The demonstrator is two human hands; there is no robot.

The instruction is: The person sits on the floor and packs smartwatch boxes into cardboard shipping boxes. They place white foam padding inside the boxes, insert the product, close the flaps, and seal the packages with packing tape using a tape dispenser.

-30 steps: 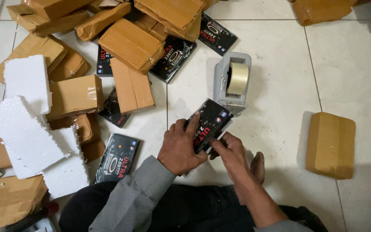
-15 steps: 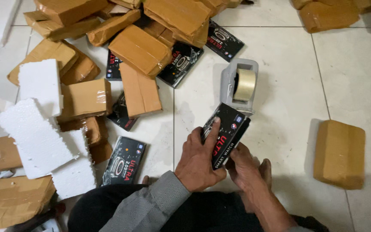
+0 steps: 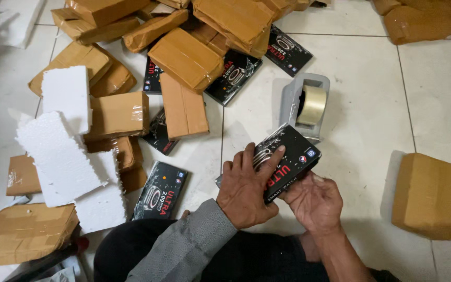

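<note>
Left hand (image 3: pixel 246 190) and right hand (image 3: pixel 314 201) both grip a black box (image 3: pixel 288 159). Tape dispenser (image 3: pixel 306 107) just beyond; brown parcels (image 3: pixel 184 57) and foam slabs (image 3: pixel 61 154) crowd the floor left.

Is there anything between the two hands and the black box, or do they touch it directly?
Nothing visible stands between. The left hand lies on top of the black box, and the right hand grips its lower edge. The tape dispenser stands just beyond, apart from the box.
</note>
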